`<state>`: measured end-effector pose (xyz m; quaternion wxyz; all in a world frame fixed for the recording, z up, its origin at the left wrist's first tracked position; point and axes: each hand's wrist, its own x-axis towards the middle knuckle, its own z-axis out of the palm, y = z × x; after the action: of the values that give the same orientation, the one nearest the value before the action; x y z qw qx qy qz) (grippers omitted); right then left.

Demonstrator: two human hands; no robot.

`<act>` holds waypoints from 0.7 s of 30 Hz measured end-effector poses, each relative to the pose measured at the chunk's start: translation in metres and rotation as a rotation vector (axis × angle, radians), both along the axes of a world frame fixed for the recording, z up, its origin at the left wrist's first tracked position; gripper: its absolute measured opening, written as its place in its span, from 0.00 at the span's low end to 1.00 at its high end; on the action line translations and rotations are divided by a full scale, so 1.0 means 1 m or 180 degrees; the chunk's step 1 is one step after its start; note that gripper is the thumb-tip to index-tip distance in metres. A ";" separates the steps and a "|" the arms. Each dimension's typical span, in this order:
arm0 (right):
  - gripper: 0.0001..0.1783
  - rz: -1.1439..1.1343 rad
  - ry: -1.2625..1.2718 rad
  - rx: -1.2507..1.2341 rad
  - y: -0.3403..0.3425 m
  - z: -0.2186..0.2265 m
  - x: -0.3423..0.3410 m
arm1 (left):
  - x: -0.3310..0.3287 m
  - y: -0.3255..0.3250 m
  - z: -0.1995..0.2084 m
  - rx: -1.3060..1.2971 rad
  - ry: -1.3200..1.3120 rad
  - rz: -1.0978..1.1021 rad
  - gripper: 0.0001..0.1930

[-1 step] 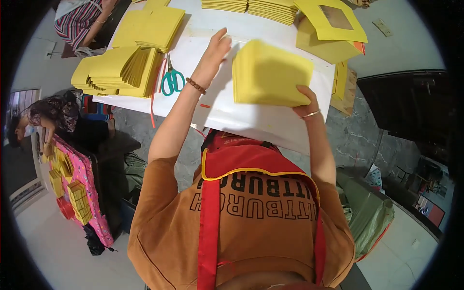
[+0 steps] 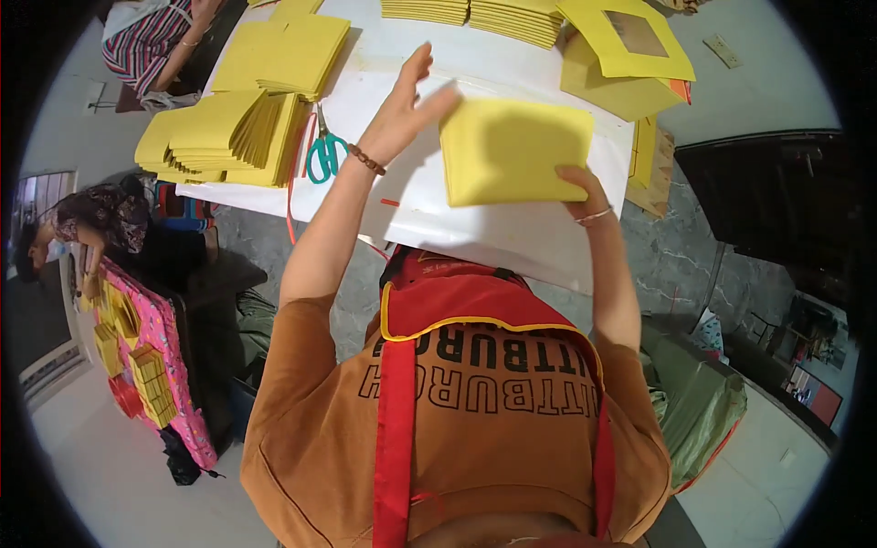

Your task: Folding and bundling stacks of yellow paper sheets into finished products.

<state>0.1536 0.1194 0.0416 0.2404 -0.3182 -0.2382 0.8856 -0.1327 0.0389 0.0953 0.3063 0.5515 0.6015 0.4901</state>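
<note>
We see a yellow stack (image 2: pixel 516 153), a white bench (image 2: pixel 429 217), teal-handled scissors (image 2: pixel 323 146), a red, yellow-edged apron (image 2: pixel 470 301) and pink patterned cloth (image 2: pixel 171 333).

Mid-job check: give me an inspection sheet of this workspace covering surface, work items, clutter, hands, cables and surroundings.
Surface: white table.
Job's things: yellow stack in hand; yellow piles at left; yellow box, far right.
Clutter: teal-handled scissors; red scrap; red strip over the near edge.
Hands: right hand grips the stack's right side; left hand open, fingers by its left side, contact unclear.
Cables: apparently a dark cord by the left wall.
Surroundings: two other people at left; pink-covered table; green bag at right.
</note>
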 end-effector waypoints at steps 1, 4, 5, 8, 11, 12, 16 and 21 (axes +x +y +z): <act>0.31 0.0446 -0.0655 0.1351 0.001 0.025 -0.005 | -0.002 0.002 0.021 -0.0101 0.0173 -0.0429 0.57; 0.38 0.1224 -0.1852 0.3273 -0.003 0.081 -0.024 | 0.006 0.006 0.024 0.0160 0.1292 -0.1286 0.62; 0.39 0.1590 -0.2474 0.3671 -0.009 0.103 -0.037 | 0.012 0.006 0.019 -0.0038 0.1163 -0.1496 0.61; 0.42 0.1747 -0.3209 0.4094 -0.020 0.120 -0.056 | 0.019 0.011 -0.008 -0.0584 0.0089 -0.1748 0.64; 0.49 0.1254 -0.3037 0.4630 -0.032 0.111 -0.056 | 0.015 0.014 -0.036 0.0131 0.0286 -0.1472 0.55; 0.55 0.0922 -0.2746 0.5139 -0.034 0.103 -0.054 | 0.012 0.016 -0.047 0.0459 0.0694 -0.1376 0.52; 0.77 0.0284 -0.2318 0.3938 -0.050 0.016 -0.020 | 0.008 0.014 -0.087 -0.0041 -0.0349 -0.1468 0.39; 0.77 -0.0277 -0.1623 0.3451 -0.045 -0.018 -0.047 | 0.012 0.018 -0.077 -0.0373 -0.0798 -0.1670 0.38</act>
<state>0.1068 0.0743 0.0234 0.3398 -0.3621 -0.6928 0.5229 -0.1205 0.0567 0.0180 0.5258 0.6046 0.4232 0.4230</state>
